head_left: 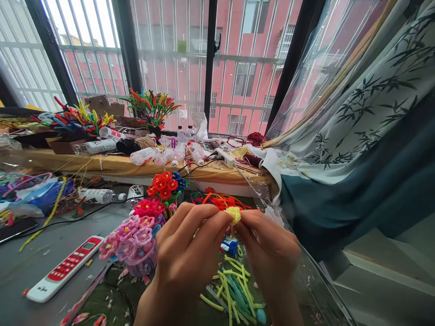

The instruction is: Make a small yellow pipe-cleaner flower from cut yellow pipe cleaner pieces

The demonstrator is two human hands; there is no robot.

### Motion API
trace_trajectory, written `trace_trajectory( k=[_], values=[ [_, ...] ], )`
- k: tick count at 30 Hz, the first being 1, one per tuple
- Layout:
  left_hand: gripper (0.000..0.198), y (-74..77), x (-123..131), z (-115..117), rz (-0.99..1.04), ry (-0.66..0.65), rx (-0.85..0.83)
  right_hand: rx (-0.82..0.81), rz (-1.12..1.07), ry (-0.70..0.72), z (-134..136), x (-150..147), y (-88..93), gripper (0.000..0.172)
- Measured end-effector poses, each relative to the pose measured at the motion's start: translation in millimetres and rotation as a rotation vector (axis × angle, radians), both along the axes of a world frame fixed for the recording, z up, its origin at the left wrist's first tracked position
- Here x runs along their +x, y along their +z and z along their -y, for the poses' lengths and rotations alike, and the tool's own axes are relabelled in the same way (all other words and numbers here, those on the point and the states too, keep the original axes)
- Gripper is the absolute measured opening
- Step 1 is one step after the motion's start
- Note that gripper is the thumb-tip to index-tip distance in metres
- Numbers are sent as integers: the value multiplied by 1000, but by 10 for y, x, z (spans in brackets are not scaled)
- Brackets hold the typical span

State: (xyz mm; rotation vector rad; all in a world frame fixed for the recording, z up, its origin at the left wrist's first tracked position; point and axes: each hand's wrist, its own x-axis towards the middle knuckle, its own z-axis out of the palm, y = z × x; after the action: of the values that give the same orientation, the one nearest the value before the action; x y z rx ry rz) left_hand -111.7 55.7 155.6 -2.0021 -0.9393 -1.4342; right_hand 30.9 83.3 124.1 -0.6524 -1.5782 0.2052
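Observation:
A small yellow fuzzy piece [233, 215] is pinched between the fingertips of both hands, in the middle of the view. My left hand [192, 244] grips its left side, fingers bent and pressed together. From the right, my right hand [272, 251] holds it between thumb and fingers. Below the hands lie yellow-green fuzzy stems [222, 287] and teal ones, with a small blue piece [233, 247] above them. Left of my left hand stands a container of pink and purple fuzzy flowers [131, 240], with red flowers [163, 184] behind it.
On the left of the table lie a red and white remote [66, 269] and a plastic bottle [98, 196]. The windowsill [112, 164] holds bottles, a power strip [224, 158] and a pot of colourful stems [152, 108]. A dark curtain [326, 203] hangs at the right.

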Motion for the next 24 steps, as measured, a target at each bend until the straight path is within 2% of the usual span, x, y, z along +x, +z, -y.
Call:
trace_trajectory(
  k=[6,15,19,22,24],
  values=[
    [24,-13,-8,22,-43,17,-7,2,-37,20,10,-18,4,16],
    [24,-2,-13,9,-54,-36,-30,41,-49,72,-21,-12,-28,17],
    [20,13,-41,48,83,-115,-109,-83,-138,132,-9,12,-31,11],
    [22,15,-61,80,259,-156,-228,-222,-218,260,9,26,-16,10],
    [22,22,-58,89,302,-234,-289,-294,-267,364,17,30,-8,14]
  ],
)
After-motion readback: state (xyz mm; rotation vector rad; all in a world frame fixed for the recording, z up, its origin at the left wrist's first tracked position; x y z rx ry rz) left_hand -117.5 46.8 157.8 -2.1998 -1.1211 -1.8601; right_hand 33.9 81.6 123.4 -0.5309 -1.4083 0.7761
